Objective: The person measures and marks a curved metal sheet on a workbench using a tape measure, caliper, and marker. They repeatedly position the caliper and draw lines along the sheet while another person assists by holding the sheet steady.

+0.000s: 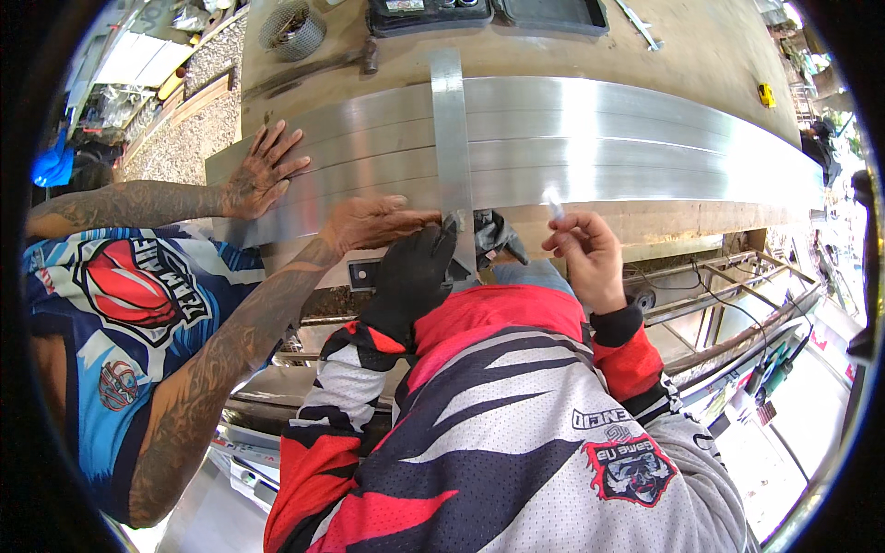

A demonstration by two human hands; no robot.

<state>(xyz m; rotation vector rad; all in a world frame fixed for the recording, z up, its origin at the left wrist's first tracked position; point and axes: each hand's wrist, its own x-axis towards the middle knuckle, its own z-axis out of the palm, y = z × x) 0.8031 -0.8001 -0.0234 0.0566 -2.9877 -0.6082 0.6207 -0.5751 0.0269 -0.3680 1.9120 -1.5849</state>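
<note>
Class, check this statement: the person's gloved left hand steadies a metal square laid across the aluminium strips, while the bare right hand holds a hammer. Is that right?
Not quite. The head view shows the right hand holding a small white marker, not a hammer. The rest stands: the black-gloved left hand steadies the metal square lying across the aluminium strips.

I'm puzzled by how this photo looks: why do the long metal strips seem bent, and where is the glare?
Head view: the fisheye lens bows the straight metal strips toward the rim; daylight glares brightest along their right end and washes out the lower right corner; black vignette rings the frame; the gloved left hand and bare right hand look sharp, not blurred.
</note>
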